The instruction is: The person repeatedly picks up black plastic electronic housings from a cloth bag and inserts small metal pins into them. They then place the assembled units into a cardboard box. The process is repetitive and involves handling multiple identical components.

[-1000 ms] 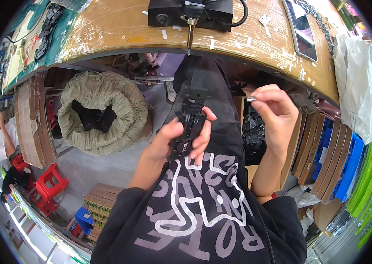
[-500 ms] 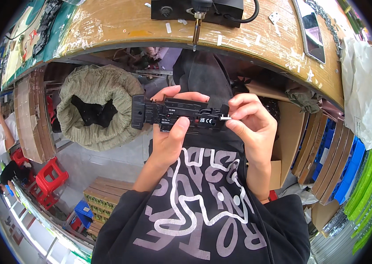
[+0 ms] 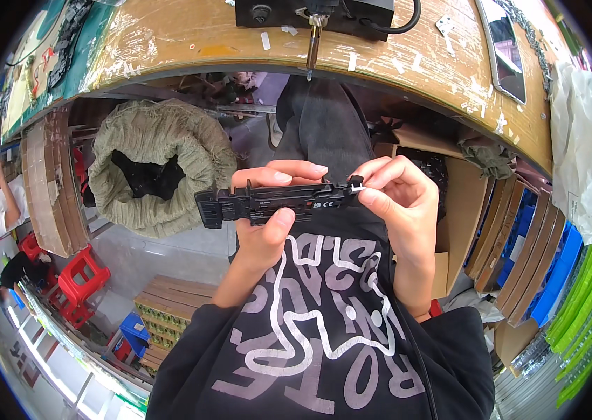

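Note:
A long black plastic part (image 3: 240, 206) with small white print lies across my front, over my lap. My left hand (image 3: 266, 227) is closed round its middle, thumb on the near face and fingers along the far edge. At the part's right end, my right hand (image 3: 402, 203) pinches a small black piece with a pale tip between thumb and forefinger. I cannot tell whether that piece is separate or belongs to the part. Above my hands, a tool with a metal shaft (image 3: 312, 52) points down over the bench edge.
The wooden bench (image 3: 191, 49) runs across the far side, with a black box (image 3: 261, 15) and a phone (image 3: 506, 59) on it. A rolled-down cloth sack (image 3: 110, 150) stands at left. Cardboard boxes (image 3: 467, 210) and green strips (image 3: 580, 308) are at right. Red stools (image 3: 84, 274) and another person (image 3: 3, 213) appear farther left.
The black part has tilted, its left end dropping toward me and its printed face turning partly away. My left fingers and thumb have shifted with it; my right hand stays at the right end.

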Demonstrator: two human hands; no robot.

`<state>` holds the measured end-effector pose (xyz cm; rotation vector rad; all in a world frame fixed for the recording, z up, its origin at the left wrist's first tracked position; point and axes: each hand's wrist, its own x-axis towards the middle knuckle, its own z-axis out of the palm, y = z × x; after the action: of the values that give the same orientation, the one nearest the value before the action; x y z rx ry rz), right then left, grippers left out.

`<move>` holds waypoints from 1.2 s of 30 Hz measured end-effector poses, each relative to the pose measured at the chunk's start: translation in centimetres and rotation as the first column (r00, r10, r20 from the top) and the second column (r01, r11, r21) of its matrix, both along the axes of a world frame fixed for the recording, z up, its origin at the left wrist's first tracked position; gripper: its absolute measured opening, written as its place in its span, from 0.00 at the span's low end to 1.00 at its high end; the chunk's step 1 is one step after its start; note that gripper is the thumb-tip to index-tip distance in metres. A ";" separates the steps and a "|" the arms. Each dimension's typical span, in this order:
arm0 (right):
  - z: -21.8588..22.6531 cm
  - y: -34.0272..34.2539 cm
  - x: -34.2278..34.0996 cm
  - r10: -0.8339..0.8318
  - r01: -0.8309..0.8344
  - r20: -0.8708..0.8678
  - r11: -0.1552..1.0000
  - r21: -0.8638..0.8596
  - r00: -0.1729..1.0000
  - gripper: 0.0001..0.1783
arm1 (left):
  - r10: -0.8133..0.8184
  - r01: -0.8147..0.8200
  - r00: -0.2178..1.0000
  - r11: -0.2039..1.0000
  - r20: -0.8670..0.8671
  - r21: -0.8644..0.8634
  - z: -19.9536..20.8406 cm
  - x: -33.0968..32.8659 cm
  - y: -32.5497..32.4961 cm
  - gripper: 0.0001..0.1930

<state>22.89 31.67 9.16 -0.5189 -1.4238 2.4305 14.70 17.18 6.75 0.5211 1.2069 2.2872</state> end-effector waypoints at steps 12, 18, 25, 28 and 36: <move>-0.3 0.2 -0.1 -0.001 0.001 -0.005 1.000 -0.009 1.000 0.06 | -0.038 0.039 0.995 0.999 -0.088 0.007 -0.4 -0.4 0.0 0.17; 0.3 -0.5 -0.6 -0.036 0.036 -0.006 0.999 0.032 0.999 0.07 | -0.091 0.097 0.994 0.989 -0.057 0.115 -0.8 -0.8 0.0 0.17; -1.2 0.6 -0.5 -0.008 0.033 -0.192 0.992 0.123 0.981 0.07 | -0.232 0.227 0.944 0.973 0.233 0.050 -0.4 -1.1 0.6 0.28; -1.9 0.8 -0.9 0.033 0.017 -0.267 0.983 0.182 0.963 0.06 | -0.379 0.529 0.774 0.827 0.506 -0.189 -0.6 -2.4 0.1 0.23; -2.3 0.9 -1.9 0.168 -0.158 -0.205 0.985 0.064 0.964 0.06 | -0.378 0.561 0.333 0.816 0.864 0.141 1.4 -3.0 0.5 0.20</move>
<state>20.95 32.58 6.85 -0.1331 -1.4802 2.4825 11.70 17.70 8.16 -0.3562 0.5741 1.4889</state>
